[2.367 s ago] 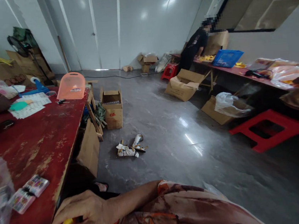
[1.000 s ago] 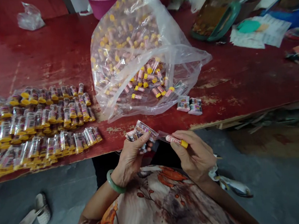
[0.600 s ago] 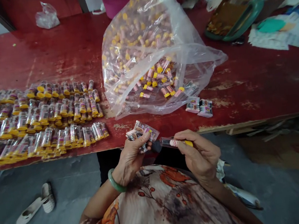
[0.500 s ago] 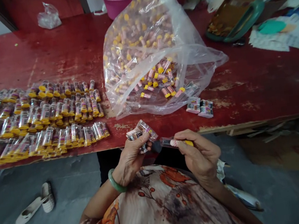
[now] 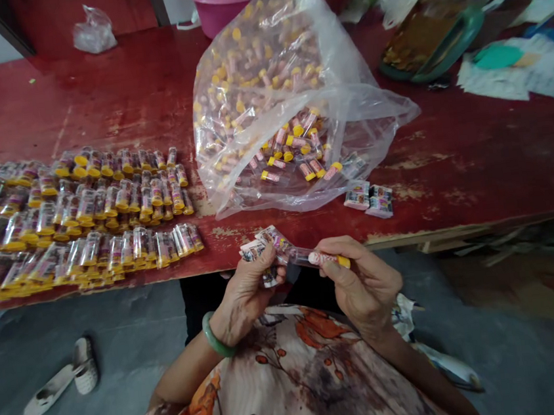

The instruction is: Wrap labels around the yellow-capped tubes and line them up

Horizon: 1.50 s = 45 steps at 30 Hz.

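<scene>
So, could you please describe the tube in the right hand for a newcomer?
Start at the red table, then find the right hand by its near edge. Pinched there is the clear tube with a yellow cap; unlike the bagged tubes and the piled tubes, it is held in hand.

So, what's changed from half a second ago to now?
The right hand has brought the yellow-capped tube leftward, so its clear end appears to meet the packets in the left hand, where a small gap showed before. Neither hand has let go of anything. The plastic bag, the rows of tubes and the loose packets on the red table look unchanged.
</scene>
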Each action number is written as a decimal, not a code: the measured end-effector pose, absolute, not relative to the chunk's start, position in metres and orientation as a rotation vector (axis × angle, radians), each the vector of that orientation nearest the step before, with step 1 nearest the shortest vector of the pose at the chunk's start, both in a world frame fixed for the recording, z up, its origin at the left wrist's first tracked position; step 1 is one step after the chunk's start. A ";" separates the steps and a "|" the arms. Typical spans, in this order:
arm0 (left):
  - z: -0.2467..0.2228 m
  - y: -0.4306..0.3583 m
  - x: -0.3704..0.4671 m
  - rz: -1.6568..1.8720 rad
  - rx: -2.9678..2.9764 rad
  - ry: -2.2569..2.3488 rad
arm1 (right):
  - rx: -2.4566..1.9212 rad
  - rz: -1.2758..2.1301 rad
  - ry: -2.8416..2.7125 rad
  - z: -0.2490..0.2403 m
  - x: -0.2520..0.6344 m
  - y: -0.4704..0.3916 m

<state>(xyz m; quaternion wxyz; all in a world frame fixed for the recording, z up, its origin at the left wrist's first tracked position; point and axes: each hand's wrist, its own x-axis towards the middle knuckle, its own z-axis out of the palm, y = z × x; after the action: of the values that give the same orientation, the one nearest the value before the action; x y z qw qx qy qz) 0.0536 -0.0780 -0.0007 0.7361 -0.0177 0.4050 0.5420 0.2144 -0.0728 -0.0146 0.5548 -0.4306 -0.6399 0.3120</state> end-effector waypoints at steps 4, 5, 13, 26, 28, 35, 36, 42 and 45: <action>0.001 -0.078 0.054 1.172 -0.023 0.866 | -0.960 0.599 -1.577 -0.009 0.212 -0.074; 0.000 -0.078 0.054 1.170 -0.015 0.862 | -0.949 0.559 -1.598 -0.008 0.211 -0.074; -0.008 -0.082 0.053 1.164 0.089 0.893 | -0.990 0.390 -1.613 -0.010 0.209 -0.073; -0.010 -0.082 0.051 1.239 0.204 0.948 | -0.987 0.346 -1.712 -0.011 0.209 -0.074; -0.011 -0.082 0.051 1.245 0.199 0.973 | -0.943 0.279 -1.723 -0.009 0.208 -0.076; -0.012 -0.080 0.051 1.310 0.199 0.944 | -0.992 0.712 -1.653 0.000 0.216 -0.073; -0.012 -0.080 0.050 1.293 0.185 0.929 | -1.018 0.759 -1.648 0.001 0.217 -0.072; -0.011 -0.082 0.051 1.226 0.229 0.938 | -1.187 1.135 -1.585 0.008 0.212 -0.066; -0.009 -0.083 0.053 1.226 0.318 0.979 | -1.199 1.212 -1.544 0.008 0.206 -0.064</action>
<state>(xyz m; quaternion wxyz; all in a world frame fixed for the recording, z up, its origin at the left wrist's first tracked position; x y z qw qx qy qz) 0.0530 -0.0833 -0.0087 0.6965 0.1427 0.4390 0.5494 0.2062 -0.0640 0.0078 0.4086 -0.4757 -0.6126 0.4811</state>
